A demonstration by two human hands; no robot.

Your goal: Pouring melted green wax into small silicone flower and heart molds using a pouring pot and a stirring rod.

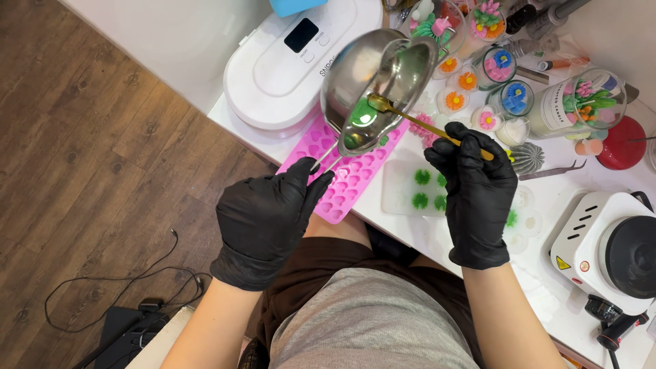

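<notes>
Spreading across the right and top of the frame, the white worktable [547, 273] carries a white lidded machine [287, 68] at upper centre, a small hot plate [608, 242] at right, a pink heart mould [345, 174] and a clear mould [410, 188] with green pieces already set in some cavities, others apparently unfilled. Above the pink mould, the left hand [263, 219], black-gloved, is closed round the handle of a tilted steel pouring pot [372, 85] holding green liquid, some wax seemingly left to pour. Smallest, a gold spoon [424, 123] is pinched in the right hand [475, 188], its bowl dipped into the pot.
</notes>
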